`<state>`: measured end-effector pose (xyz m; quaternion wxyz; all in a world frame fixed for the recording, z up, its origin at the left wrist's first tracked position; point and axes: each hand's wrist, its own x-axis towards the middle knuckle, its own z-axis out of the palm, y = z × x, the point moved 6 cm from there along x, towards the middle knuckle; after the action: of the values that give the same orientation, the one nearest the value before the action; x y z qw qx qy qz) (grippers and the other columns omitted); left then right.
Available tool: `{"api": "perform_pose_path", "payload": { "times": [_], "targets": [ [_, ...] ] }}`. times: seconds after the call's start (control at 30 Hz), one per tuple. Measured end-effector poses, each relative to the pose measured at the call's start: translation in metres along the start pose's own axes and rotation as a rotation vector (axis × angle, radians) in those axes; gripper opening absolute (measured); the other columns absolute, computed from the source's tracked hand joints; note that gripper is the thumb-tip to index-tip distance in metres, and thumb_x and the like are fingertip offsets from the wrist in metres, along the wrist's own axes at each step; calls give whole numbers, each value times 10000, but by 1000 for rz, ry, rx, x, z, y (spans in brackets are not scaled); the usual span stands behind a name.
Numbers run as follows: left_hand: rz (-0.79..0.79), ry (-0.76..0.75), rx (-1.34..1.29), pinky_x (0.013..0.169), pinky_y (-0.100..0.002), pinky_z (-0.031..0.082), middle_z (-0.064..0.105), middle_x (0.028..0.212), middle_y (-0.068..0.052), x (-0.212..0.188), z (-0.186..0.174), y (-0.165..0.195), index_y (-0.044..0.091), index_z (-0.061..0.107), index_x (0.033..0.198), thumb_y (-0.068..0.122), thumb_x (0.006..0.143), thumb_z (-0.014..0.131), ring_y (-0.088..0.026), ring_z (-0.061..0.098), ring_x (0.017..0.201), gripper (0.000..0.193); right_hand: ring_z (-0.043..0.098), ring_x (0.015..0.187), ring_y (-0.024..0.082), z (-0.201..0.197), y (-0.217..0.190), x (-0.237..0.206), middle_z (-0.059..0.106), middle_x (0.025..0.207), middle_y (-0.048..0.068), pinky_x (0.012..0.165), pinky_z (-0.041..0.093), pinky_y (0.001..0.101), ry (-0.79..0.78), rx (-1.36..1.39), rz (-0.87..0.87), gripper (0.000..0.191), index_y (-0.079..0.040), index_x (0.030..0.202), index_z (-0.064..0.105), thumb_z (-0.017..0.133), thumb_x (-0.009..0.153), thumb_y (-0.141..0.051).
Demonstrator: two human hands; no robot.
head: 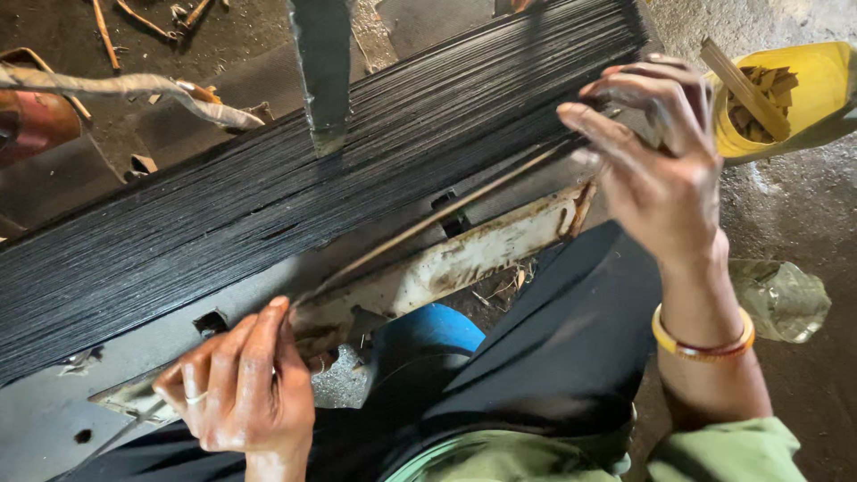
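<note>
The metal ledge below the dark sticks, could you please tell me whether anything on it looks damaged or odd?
Yes. The metal ledge is rusty with flaking pale paint, worst near its right end. Straw-like debris lies beneath it. The thin stick, held between the left hand and right hand, looks whole.

Both hands, left hand [239, 386] and right hand [656, 165], pinch a thin stick [428, 223] beside black stacked sticks [268, 196].

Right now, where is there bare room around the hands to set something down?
Bare floor lies right of the right hand, between the yellow bag and the clear bag. The bench is crowded: the black stick stack covers it, and the left hand sits at its near edge.
</note>
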<state>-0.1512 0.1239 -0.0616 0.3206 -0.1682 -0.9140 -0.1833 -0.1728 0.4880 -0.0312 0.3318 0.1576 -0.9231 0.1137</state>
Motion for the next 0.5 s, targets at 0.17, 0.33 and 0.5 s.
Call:
{"api": "perform_pose_path", "payload": {
  "times": [0.17, 0.33, 0.5],
  "targets": [
    [68, 69, 61, 927, -347, 378, 744, 944, 34, 16, 6, 8, 129, 817, 1079, 150, 988, 816, -149, 617, 847, 93, 661, 1007, 206, -5, 30, -13, 723, 1061, 88, 859, 511, 327, 53, 70, 136, 420, -98, 1173, 841, 688, 876, 156],
    [113, 136, 30, 934, -366, 370, 755, 983, 28, 25, 16, 14, 139, 812, 1121, 163, 1043, 823, -164, 612, 877, 82, 636, 878, 187, -5, 41, -24, 729, 929, 72, 757, 437, 310, 127, 33, 159, 387, -82, 1039, 838, 669, 850, 210],
    [80, 39, 23, 891, -391, 381, 660, 880, -10, 33, 27, 21, 110, 814, 1072, 144, 965, 810, -213, 577, 820, 112, 612, 833, 195, -4, 46, -27, 742, 906, 100, 693, 429, 314, 127, -22, 158, 265, -55, 955, 832, 741, 943, 194]
  ]
}}
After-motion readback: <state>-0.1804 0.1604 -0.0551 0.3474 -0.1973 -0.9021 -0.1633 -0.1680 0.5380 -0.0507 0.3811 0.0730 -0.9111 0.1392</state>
